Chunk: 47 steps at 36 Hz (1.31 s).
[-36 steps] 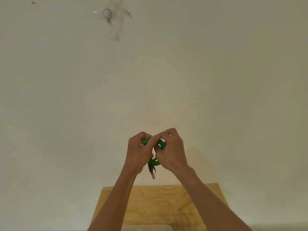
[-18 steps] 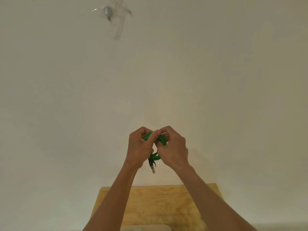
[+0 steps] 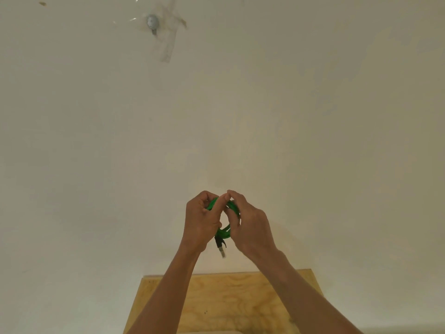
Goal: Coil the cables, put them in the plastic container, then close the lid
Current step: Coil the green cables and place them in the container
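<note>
A green cable [image 3: 225, 233] is wound into a small coil and held up in front of the wall, above the table. My left hand [image 3: 201, 221] grips the coil's left side. My right hand [image 3: 250, 225] grips its right side, thumb and fingers pinched at the top. A black connector with a metal tip [image 3: 220, 247] hangs down from the coil between my wrists. Much of the coil is hidden by my fingers. The plastic container is out of sight, apart from a pale edge at the bottom of the frame [image 3: 216, 332].
A plywood table top [image 3: 231, 302] lies below my forearms against a plain cream wall [image 3: 313, 141]. High on the wall, a small grey round fitting under clear tape [image 3: 153, 21] is stuck at the upper left.
My hands have stayed together on the coil, turning it slightly. The right hand's fingers have shifted around the loop, and the coil shows a wider opening between the hands.
</note>
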Motion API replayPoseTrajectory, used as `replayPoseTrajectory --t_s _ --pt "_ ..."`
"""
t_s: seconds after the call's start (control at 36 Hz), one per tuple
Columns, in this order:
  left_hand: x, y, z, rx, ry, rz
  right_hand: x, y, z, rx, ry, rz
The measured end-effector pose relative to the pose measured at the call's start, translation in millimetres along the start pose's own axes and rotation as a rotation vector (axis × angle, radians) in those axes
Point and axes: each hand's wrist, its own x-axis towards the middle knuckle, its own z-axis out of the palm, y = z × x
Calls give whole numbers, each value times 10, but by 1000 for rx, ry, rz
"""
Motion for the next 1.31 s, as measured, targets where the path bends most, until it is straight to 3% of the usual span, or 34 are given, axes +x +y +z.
replayPoseTrajectory --t_s 0.39,0.69,0.94,1.17,1.31 --pt "-105 -121 35 -23 13 -70 -152 90 64 13 173 -126" --pt "-233 -338 -12 -33 165 -100 -344 66 289 109 235 -15" --pt "-369 -673 -289 -64 93 -224 -679 51 525 145 203 153" --pt "-704 -1435 -847 408 30 -200 -1331 277 700 156 81 524" --pt "-1192 -2223 -1257 791 -166 -217 -1956 462 869 -27 -107 672"
